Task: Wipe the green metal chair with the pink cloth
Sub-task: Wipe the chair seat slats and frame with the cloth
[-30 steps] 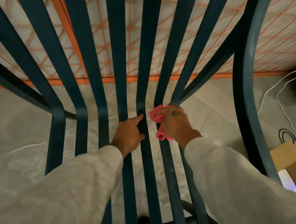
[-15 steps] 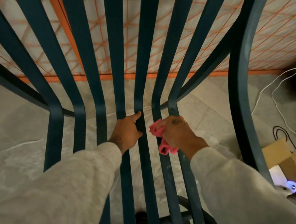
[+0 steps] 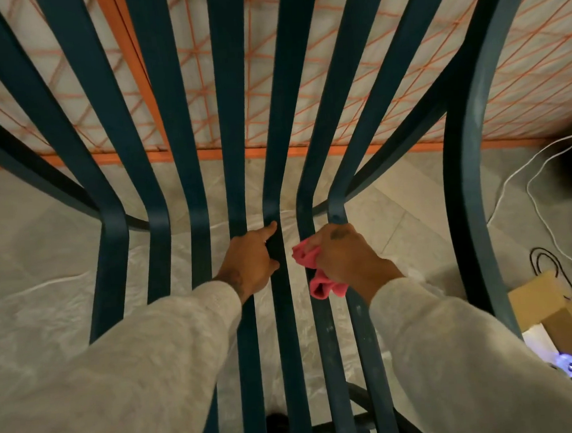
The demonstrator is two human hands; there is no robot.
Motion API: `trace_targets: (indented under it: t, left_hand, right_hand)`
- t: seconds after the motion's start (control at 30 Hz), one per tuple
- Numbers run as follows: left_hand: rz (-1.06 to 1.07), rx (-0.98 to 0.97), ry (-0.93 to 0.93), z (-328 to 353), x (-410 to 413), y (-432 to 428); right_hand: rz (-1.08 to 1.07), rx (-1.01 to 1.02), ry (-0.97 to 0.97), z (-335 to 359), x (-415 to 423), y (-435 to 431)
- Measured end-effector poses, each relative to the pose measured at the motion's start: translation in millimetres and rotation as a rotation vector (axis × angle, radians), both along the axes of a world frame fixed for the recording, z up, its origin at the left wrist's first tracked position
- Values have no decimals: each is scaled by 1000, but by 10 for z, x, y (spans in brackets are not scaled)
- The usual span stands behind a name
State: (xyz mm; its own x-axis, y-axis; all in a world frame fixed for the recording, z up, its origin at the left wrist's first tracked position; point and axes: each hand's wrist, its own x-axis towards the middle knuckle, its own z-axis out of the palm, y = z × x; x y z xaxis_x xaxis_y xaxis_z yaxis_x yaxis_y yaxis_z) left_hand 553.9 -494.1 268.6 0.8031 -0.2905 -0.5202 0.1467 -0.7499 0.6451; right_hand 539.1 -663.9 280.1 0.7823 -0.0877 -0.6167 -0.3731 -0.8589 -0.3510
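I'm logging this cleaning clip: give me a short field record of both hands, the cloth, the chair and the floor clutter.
left hand: grips a middle slat, index finger straight
right hand: holds the pink cloth against a slat further right
green metal chair: flat slats bending from back into seat
floor at right: cardboard box, white cables

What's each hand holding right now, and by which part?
Right hand grips the cloth, bunched, around its middle. Left hand grips a chair slat just below its bend.
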Motion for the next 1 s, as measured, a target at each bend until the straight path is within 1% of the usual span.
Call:
trace_targets:
  t: [0.07,0.13,0.17,0.23,0.3,0.43,0.47,0.53,0.6,0.67,0.83,0.9,1.0]
  left_hand:
    - [-2,-5,10,-22,-1,-2]
    - [-1,-21,15,-47,-5,10]
    - [-1,-26,16,-53,-6,17]
    - [5,-26,11,-49,-6,20]
    - [9,-21,-1,-43,1,12]
    - [26,-21,7,-49,-10,11]
    - [26,-20,9,-53,-14,4]
    - [19,-20,16,-65,-18,-1]
    - [9,-19,14,-78,-11,5]
    - [6,-19,3,-75,-16,13]
    - [58,-37,18,-40,-36,-1]
    - [51,-33,7,-41,-48,-8]
    - [29,-27,-6,-71,-64,8]
  right_hand:
    - [69,-79,-15,-73,103,31]
    - [19,-48,-54,-91,212,85]
    - [29,-16,-60,-82,254,96]
    - [77,-44,-85,-67,200,111]
    - [86,-64,-82,-124,64,48]
    - [254,-219,19,-216,-71,28]
    - [259,-226,-4,-180,-38,43]
    - [197,-179,-101,-125,102,46]
    - [178,-144,-137,-114,217,67]
    - [196,-115,-100,-148,195,80]
    - [217,-205,57,-73,-221,68]
    - [178,-193,15,-70,-181,56]
    - [126,-137,-106,-103,35,98]
